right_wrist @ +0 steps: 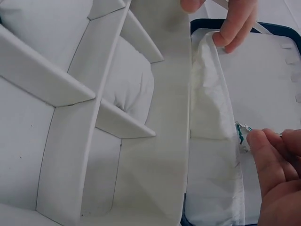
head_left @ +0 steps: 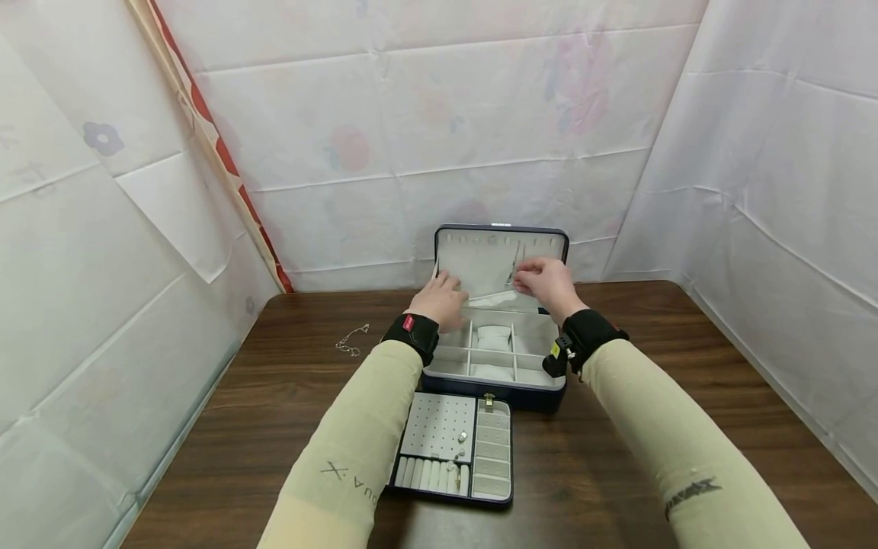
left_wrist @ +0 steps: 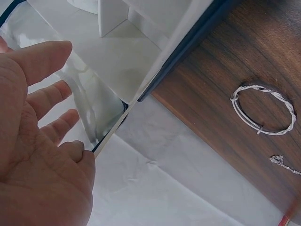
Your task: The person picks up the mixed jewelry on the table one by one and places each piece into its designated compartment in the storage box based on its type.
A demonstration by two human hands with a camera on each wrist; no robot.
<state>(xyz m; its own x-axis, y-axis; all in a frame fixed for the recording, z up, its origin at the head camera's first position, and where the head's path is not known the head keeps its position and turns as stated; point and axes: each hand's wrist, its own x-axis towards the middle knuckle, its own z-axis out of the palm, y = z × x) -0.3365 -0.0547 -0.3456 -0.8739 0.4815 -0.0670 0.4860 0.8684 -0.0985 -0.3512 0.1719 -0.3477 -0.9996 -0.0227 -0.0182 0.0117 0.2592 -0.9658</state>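
Note:
An opened navy jewelry box (head_left: 494, 393) stands on the table, its pale-lined lid (head_left: 473, 263) upright at the back. My right hand (head_left: 545, 282) is in front of the lid and pinches a fine silvery necklace (right_wrist: 242, 134) with teal stones near its end. Thin strands run upward from there toward the row of small hooks. At the lid's left side my left hand (head_left: 442, 301) has its fingers loosely spread. Its fingertips reach the top edge of the white fabric pocket (right_wrist: 207, 94), where the exact contact is hard to tell.
Before the box lies a tray (head_left: 439, 423) with a perforated panel, ring rolls and small compartments; a few small jewelry pieces sit in it. Left of the box are a thin chain (head_left: 353, 335) and a twisted silver bangle (left_wrist: 257, 87). White cushions (head_left: 493, 337) fill some box compartments.

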